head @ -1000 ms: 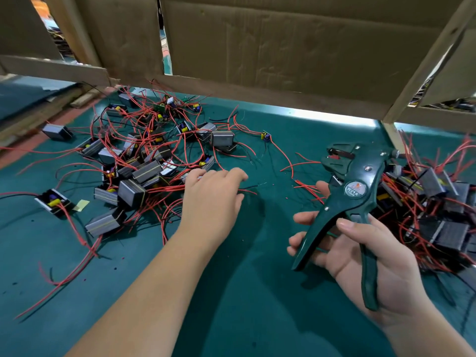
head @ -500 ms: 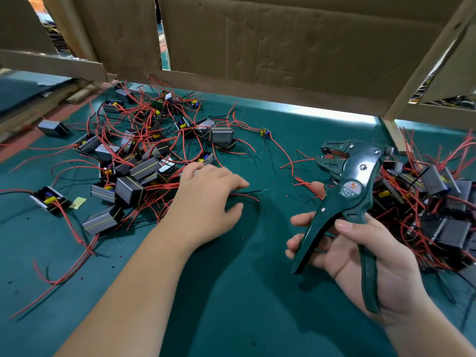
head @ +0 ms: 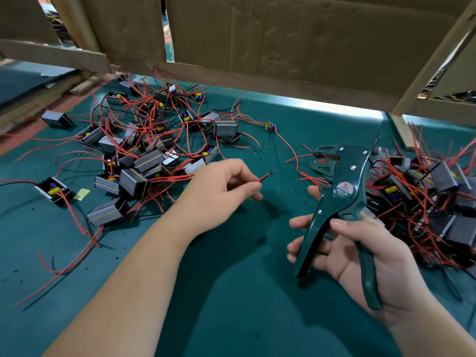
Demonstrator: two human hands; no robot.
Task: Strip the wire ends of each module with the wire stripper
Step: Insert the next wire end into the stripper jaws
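My left hand [head: 219, 194] pinches a red wire [head: 265, 177] between thumb and fingers, its tip pointing up and right above the green mat. The wire trails back left toward a pile of grey modules [head: 144, 163] tangled in red and black leads. My right hand [head: 360, 256] grips the dark green wire stripper [head: 342, 202] by its handles, jaws [head: 324, 161] pointing up and left, a short way right of the wire tip. The handles are spread apart.
A second heap of modules [head: 432, 199] with red wires lies at the right, behind the stripper. Cardboard walls [head: 283, 47] and wooden slats [head: 427, 70] close off the back. A lone module [head: 54, 189] and a yellow tag [head: 82, 194] sit at the left. Small insulation bits dot the green mat [head: 231, 292].
My left hand has pulled back from the left pile and now pinches a red wire end, held out toward the stripper. The right hand with the stripper has barely moved.
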